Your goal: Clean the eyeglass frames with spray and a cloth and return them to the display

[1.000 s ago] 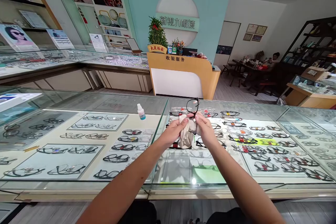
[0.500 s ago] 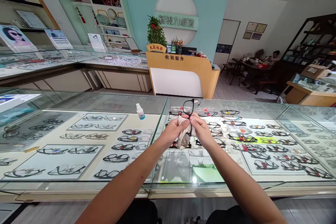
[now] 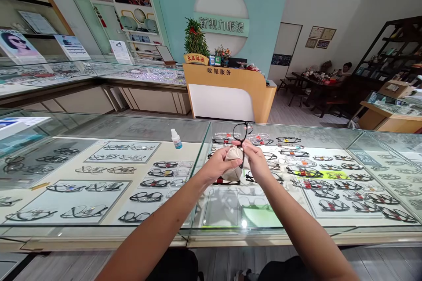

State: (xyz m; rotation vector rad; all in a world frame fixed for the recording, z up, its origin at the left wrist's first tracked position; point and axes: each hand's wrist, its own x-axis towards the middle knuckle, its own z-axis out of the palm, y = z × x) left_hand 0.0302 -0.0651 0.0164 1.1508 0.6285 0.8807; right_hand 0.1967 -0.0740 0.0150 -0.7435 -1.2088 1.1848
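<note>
Above the glass counter, a pair of black-framed eyeglasses [image 3: 240, 131] is held on end, one lens uppermost. My right hand [image 3: 256, 158] pinches the frame near its middle. A pale cloth [image 3: 233, 172] is bunched in my left hand [image 3: 216, 166], whose thumb presses it against the lower part of the glasses. The cloth and fingers hide the lower lens. To the left, a small white spray bottle [image 3: 176, 138] with a blue label stands upright on the glass top, apart from both hands.
Under the glass counter top [image 3: 178, 224] lie several rows of eyeglasses [image 3: 332, 205]. A wooden cashier desk [image 3: 268, 96] stands beyond, with a potted plant [image 3: 195, 39] on it. Another display case [image 3: 145, 74] runs along the back left. A person [image 3: 346, 70] sits at a far table.
The eyeglasses have shifted slightly right and turned a little. My left hand and the cloth have moved slightly, with the cloth more gathered around the lower lens.
</note>
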